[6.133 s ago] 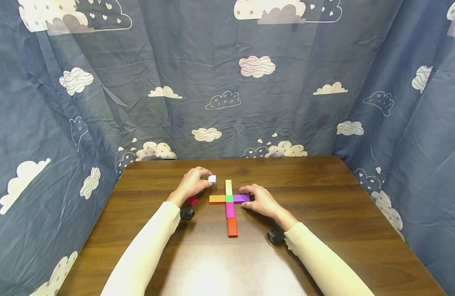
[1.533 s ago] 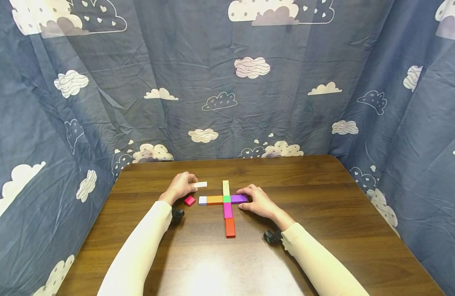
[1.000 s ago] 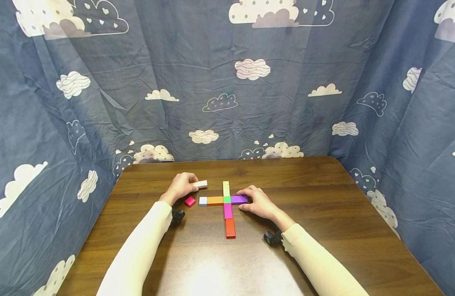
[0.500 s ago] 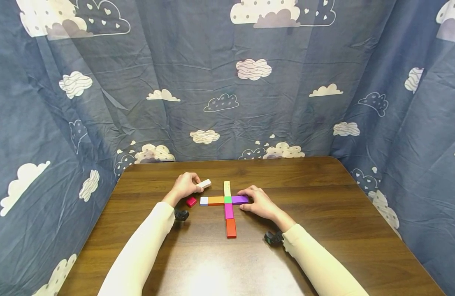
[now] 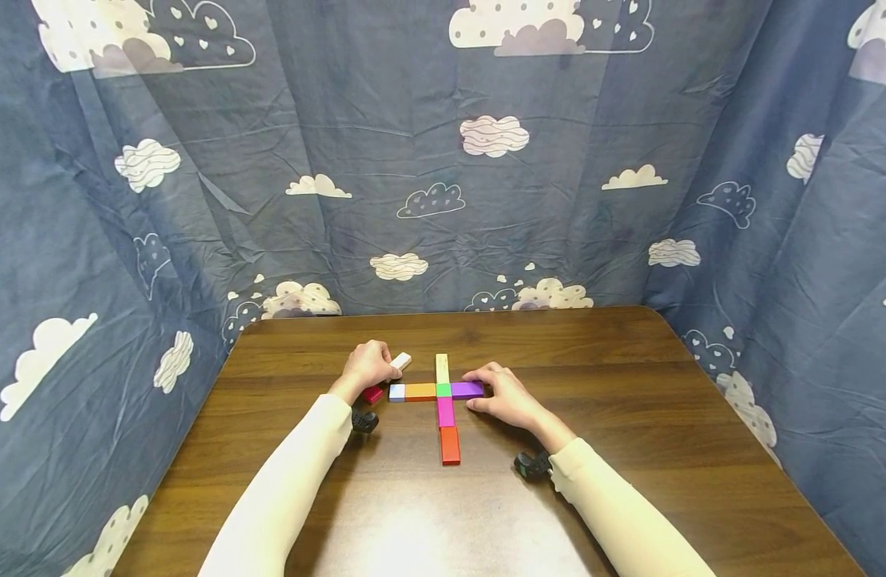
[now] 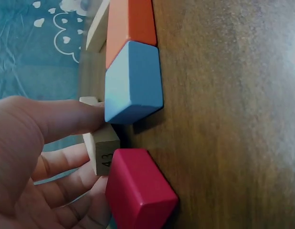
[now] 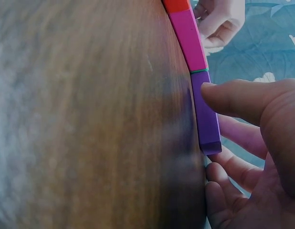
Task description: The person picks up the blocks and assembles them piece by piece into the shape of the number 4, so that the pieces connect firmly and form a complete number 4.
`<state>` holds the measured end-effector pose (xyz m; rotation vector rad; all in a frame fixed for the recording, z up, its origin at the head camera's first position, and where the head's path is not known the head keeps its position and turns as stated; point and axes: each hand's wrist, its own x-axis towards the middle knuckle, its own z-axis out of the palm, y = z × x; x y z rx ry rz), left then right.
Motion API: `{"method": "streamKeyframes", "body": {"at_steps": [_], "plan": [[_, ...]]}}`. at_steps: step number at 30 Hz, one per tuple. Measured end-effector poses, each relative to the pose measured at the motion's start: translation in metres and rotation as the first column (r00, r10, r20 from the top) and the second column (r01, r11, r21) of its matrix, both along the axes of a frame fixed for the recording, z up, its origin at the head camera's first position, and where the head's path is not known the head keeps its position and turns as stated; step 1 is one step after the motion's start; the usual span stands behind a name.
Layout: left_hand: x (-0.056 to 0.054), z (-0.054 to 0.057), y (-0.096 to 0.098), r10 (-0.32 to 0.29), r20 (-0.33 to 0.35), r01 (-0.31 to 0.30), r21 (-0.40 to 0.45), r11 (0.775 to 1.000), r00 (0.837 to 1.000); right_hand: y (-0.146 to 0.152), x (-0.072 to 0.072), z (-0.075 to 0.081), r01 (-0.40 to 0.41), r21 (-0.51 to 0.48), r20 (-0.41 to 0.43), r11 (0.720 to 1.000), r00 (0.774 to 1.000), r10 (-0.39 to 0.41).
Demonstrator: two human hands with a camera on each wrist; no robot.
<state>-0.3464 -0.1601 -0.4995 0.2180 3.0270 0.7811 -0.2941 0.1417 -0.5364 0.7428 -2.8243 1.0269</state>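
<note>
My left hand (image 5: 369,365) pinches a whitish wooden block (image 5: 401,362) between thumb and fingers, behind the left end of a cross of coloured blocks. In the left wrist view the end of this block (image 6: 107,155) carries the mark A3, and a crimson block (image 6: 140,195) lies close beside it. A light blue block (image 6: 133,86) ends the cross's left arm, against an orange block (image 5: 420,392). On the right arm, my right hand (image 5: 511,398) holds a purple block (image 5: 467,390), thumb on the near side and fingers on the far side.
A green block (image 5: 444,390) marks the centre of the cross. Behind it lies a yellow block (image 5: 442,368); in front come a magenta block (image 5: 446,412) and a red block (image 5: 450,445). A cloud-patterned curtain (image 5: 443,240) surrounds the brown wooden table (image 5: 630,385).
Earlier my left hand held the light blue block, which now lies against the orange one. The whitish block has since been gripped and turned to a steeper slant. My right hand stays at the purple block.
</note>
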Motion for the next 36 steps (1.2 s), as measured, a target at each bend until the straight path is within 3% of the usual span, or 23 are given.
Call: {"method": "streamKeyframes", "body": {"at_steps": [10,25,36], "plan": [[0.0003,-0.0028,0.0023,0.043,-0.003,-0.043,-0.024,0.999,0.999,0.0008,0.0007,0.0011,0.002,-0.008,0.014,1.000,1.000,-0.002],[0.0008,-0.0037,0.0022,0.041,0.019,-0.041,-0.021,0.999,0.999,0.0004,0.0012,0.0022,-0.001,-0.013,0.013,1.000,1.000,0.001],[0.0070,-0.0003,0.0042,0.029,0.016,-0.029,-0.010,1.000,0.999,0.0021,-0.0003,-0.0004,-0.007,-0.021,0.014,1.000,1.000,0.008]]}}
